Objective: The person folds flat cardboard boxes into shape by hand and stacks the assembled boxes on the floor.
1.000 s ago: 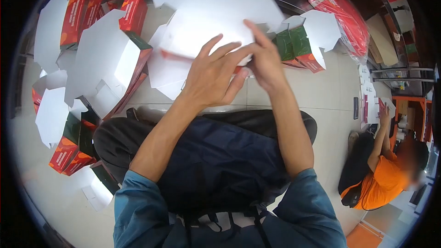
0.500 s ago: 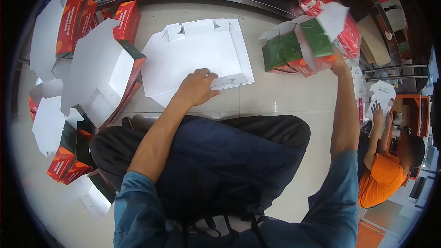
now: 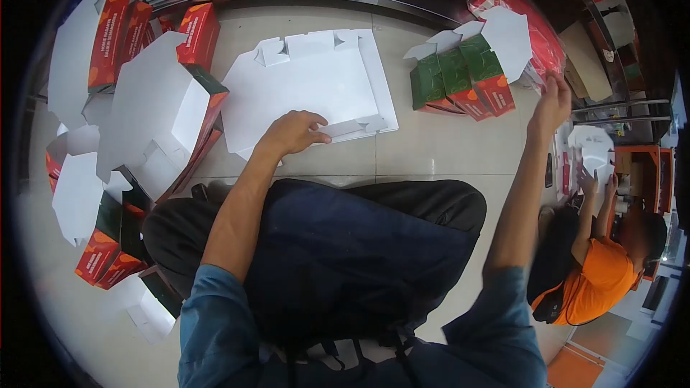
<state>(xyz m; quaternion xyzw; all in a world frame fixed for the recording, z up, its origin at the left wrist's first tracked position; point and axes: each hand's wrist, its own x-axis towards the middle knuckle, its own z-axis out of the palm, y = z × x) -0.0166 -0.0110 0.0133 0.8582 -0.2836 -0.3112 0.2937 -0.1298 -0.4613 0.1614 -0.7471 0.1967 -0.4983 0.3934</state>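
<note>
The white carton sheets [image 3: 309,86] lie on the floor [image 3: 402,154] at upper centre of the frame, the left hand [image 3: 293,133] at their near edge with fingers slightly curled. At upper right, the right hand [image 3: 550,106] has its fingers close together by the red plastic-wrapped pack [image 3: 543,39]; whether they grip it, I cannot tell. Just left stand green-and-red boxes [image 3: 463,79], one with its white lid raised.

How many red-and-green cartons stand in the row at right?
3: the left carton, the middle carton, and the right carton, nearest the red plastic-wrapped bundle. None seems hidden.
</note>
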